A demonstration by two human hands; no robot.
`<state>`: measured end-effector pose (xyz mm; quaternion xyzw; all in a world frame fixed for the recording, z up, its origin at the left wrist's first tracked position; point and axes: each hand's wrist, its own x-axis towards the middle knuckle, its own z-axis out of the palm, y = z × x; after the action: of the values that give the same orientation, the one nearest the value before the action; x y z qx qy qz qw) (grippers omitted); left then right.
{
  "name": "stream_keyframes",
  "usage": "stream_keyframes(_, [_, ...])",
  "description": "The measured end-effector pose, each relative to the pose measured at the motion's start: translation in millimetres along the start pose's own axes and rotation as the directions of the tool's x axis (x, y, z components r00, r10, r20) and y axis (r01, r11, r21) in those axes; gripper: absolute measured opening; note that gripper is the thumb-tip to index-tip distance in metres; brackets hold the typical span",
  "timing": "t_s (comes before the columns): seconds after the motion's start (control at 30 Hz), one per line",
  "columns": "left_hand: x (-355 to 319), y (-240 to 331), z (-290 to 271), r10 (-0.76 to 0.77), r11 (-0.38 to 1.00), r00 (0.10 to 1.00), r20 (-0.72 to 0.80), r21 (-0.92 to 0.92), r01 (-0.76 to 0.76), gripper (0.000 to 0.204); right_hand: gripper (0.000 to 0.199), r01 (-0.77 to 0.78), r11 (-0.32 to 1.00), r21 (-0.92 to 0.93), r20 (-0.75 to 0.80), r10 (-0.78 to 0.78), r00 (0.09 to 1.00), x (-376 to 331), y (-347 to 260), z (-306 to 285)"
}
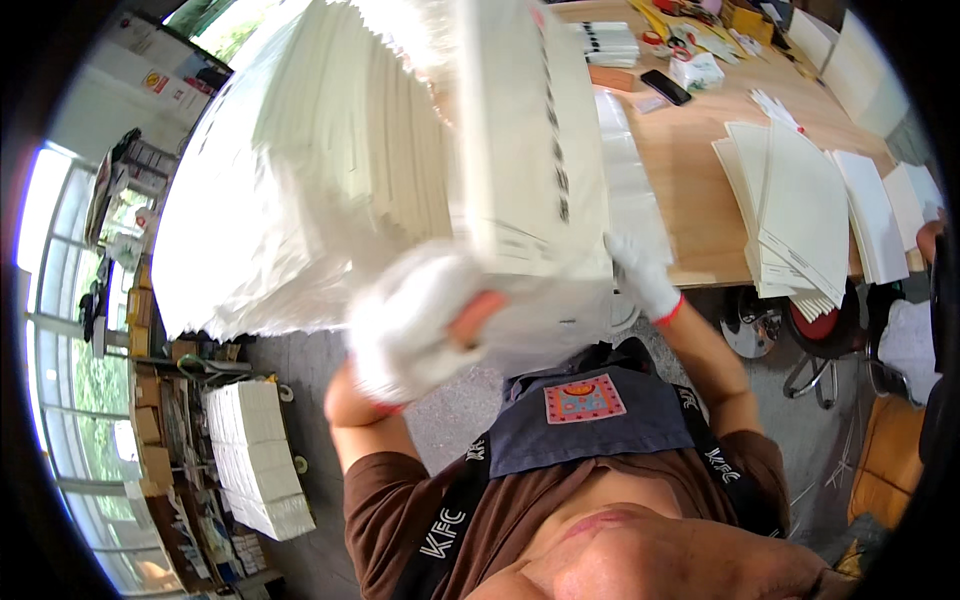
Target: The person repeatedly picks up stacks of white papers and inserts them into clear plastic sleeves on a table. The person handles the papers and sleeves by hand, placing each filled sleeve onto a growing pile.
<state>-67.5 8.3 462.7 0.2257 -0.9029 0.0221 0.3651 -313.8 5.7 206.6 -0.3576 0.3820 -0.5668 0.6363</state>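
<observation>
In front of me stands a tall white pack of flat sheets (535,150), with dark print down its face and what looks like clear plastic around its lower end. My right hand (640,275), in a white glove with a red cuff, grips the pack's lower right edge. Smeared by motion, my left hand (415,315) is at the lower left of the pack, gloved with a bare fingertip showing. Whether its fingers close on the pack cannot be made out. Left of the pack leans a big stack of white sheets (350,130), partly covered by a loose plastic wrap (260,230).
Fanned white printed sheets (795,210) lie on the wooden table (690,200) at right. Behind are a black phone (666,87), tissue pack (697,70) and scissors (680,48). A stool (815,325) stands below. White bundles (255,455) stand on the floor at left.
</observation>
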Motion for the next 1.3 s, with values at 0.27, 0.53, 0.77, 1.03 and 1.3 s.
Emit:
stream_keyframes(0.27, [18.1, -78.6, -179.8, -0.215, 0.891, 0.599, -0.771, 0.095, 0.443, 0.035, 0.039, 0.575, 0.716, -0.397, 0.36, -0.455, 0.814, 113.1, -226.9, 198.0])
stream_keyframes(0.53, [-96.1, -193.5, -194.0, -0.58, 0.667, 0.597, -0.553, 0.098, 0.739, 0.065, 0.041, 0.443, 0.839, -0.316, 0.609, -0.179, 0.773, 146.2, -243.7, 244.0])
stream_keyframes(0.77, [-370.3, -195.9, 62.6, -0.515, 0.377, 0.357, -0.779, 0.168, 0.911, 0.038, 0.039, 0.194, 0.884, -0.426, 0.438, 0.014, 0.899, 64.6, -174.0, 108.6])
stream_keyframes(1.03, [-185.9, -78.3, 305.6, -0.409, 0.847, 0.876, 0.254, -0.252, 0.469, 0.022, 0.024, -0.18, 0.97, 0.166, -0.156, 0.206, 0.966, -29.4, -16.9, -69.5])
stream_keyframes(1.3, [-95.1, -121.2, 381.1, -0.323, 0.908, 0.735, 0.597, -0.023, 0.418, 0.016, 0.028, -0.258, 0.931, 0.258, -0.32, 0.335, 0.886, -92.7, 54.8, -59.1])
